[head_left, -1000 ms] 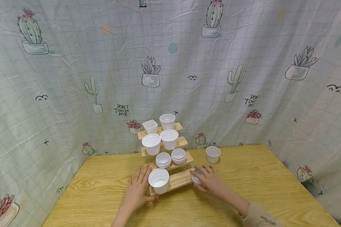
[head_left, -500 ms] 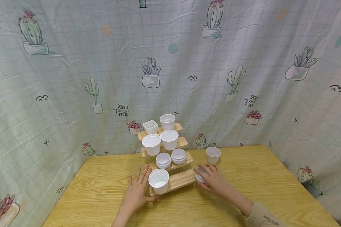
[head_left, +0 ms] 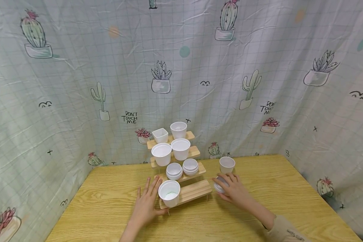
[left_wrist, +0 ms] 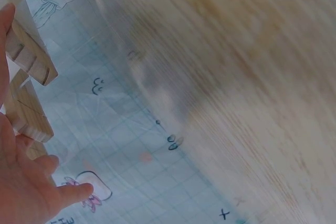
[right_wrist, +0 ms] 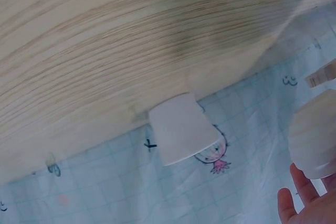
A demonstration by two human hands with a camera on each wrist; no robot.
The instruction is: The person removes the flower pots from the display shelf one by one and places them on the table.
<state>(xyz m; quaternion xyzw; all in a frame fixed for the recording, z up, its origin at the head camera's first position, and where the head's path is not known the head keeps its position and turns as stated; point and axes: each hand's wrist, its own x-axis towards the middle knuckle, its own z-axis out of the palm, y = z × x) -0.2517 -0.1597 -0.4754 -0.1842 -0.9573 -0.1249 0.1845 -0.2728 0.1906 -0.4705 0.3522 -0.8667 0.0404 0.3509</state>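
My right hand (head_left: pixel 237 191) grips a small white flower pot (head_left: pixel 220 186), just off the right end of the bottom step of a wooden tiered stand (head_left: pixel 196 191). In the right wrist view, the fingers (right_wrist: pixel 303 184) lie against the underside of that white pot (right_wrist: pixel 314 135). My left hand (head_left: pixel 145 203) has its fingers spread at the stand's left end, thumb by the bottom step's front corner. Beside it on that step sits a larger round white pot (head_left: pixel 169 194). The left wrist view shows the left hand (left_wrist: pixel 26 187) against the ends of the wooden steps (left_wrist: pixel 31 111).
Higher steps carry two small ridged pots (head_left: pixel 174 171), two large round pots (head_left: pixel 161 154), a square pot (head_left: pixel 160 135) and a round pot (head_left: pixel 178 130). Another white pot (head_left: pixel 227 164) stands on the wooden table (head_left: pixel 108 201) at back right. A cactus-print curtain (head_left: pixel 124 84) hangs behind.
My right hand has moved right with the small white pot, away from the bottom step's right end, which now shows. The left hand has stayed in place.
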